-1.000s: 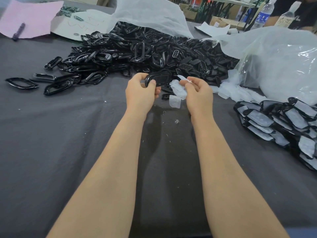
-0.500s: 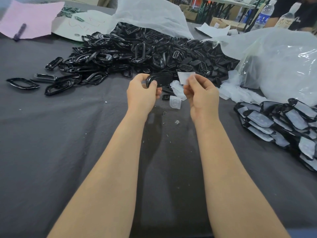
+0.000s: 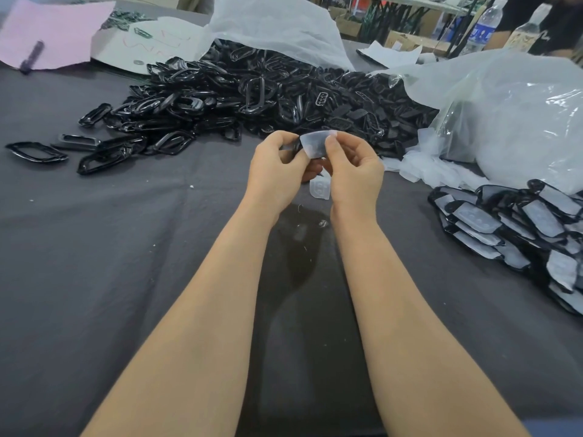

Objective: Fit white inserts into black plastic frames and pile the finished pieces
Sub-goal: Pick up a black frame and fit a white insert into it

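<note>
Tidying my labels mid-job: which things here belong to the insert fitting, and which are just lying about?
Job: left hand holding a black frame; right hand pinching a white insert; heap of frames; loose inserts; finished pile.
Lying about: pink paper; marker; water bottle.

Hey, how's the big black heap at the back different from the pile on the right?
The heap of frames is all black, mostly open rings; the finished pile shows white inserts in its frames. The heap of frames is larger and jumbled; the finished pile is smaller, its pieces overlapping flat. Both lie on the dark cloth.
</note>
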Action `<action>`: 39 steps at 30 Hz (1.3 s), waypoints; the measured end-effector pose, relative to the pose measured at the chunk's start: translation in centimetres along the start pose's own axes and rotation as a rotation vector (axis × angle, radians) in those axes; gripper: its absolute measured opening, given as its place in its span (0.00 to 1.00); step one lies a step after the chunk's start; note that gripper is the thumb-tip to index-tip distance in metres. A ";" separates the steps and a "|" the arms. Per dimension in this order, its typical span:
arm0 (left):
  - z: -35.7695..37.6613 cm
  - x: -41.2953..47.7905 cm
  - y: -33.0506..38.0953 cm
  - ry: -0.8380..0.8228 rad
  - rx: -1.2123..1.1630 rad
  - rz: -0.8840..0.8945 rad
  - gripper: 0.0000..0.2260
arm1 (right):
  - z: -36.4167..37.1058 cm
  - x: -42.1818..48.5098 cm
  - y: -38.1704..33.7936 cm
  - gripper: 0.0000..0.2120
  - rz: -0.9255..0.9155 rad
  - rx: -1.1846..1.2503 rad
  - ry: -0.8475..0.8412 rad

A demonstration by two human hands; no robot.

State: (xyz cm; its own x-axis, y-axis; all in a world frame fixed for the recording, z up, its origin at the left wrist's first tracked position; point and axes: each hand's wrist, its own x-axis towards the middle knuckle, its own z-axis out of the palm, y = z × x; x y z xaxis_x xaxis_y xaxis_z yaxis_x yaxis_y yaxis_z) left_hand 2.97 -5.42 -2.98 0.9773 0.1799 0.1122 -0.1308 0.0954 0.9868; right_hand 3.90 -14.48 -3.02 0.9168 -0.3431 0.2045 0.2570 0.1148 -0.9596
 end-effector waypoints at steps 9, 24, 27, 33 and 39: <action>0.1 0.0 -0.2 -0.005 0.005 0.019 0.04 | -0.1 0.1 0.4 0.09 -0.038 -0.064 0.023; -0.3 0.2 -0.4 0.012 0.108 0.081 0.08 | -0.6 0.4 -0.1 0.04 -0.162 -0.336 -0.084; -0.3 0.3 -0.4 0.018 0.104 0.073 0.07 | -0.8 0.7 -0.3 0.03 -0.119 -0.282 -0.096; -0.3 0.3 -0.4 -0.007 0.098 0.077 0.07 | -0.7 0.4 -0.2 0.02 -0.166 -0.354 -0.053; -0.2 0.4 -0.5 -0.020 0.104 0.078 0.04 | -0.5 -0.1 -0.1 0.03 -0.213 -0.353 0.000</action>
State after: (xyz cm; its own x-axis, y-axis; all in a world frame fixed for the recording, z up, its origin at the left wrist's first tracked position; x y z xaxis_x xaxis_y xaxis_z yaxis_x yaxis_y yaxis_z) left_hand 3.35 -5.23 -3.45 0.9682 0.1628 0.1901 -0.1894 -0.0201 0.9817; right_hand 3.64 -14.96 -3.03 0.8545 -0.3243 0.4058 0.3206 -0.2854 -0.9032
